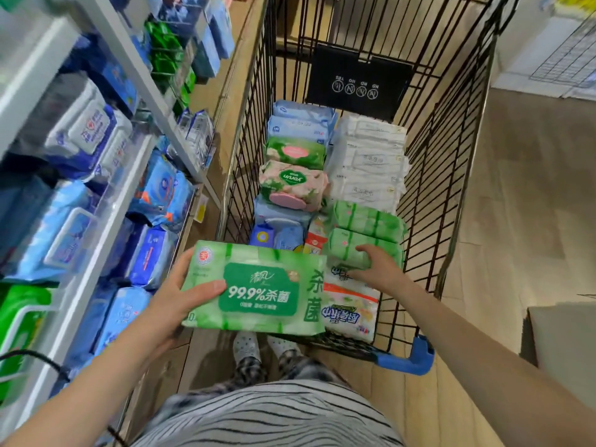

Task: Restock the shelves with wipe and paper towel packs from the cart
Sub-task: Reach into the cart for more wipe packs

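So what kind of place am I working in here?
Likely a shop aisle: shelves stocked with wipe packs, a price tag on the shelf edge, and a wire cart loaded with more packs.

A shop aisle is shown.
Tiered white shelves (pixel 80 295) at 9 o'clock are filled with rows of packaged wipes (pixel 87 133), a yellow price tag (pixel 201 209) is fixed to a shelf edge, and a black wire cart (pixel 451 156) with a blue handle (pixel 409 359) is loaded with more packs (pixel 367 162) at 12 o'clock.

Under me runs a pale wood-plank floor (pixel 532 195). On my right stands a grey box (pixel 567 346); farther off, a white plinth (pixel 529 56) with a wire grid (pixel 577 56) by it.
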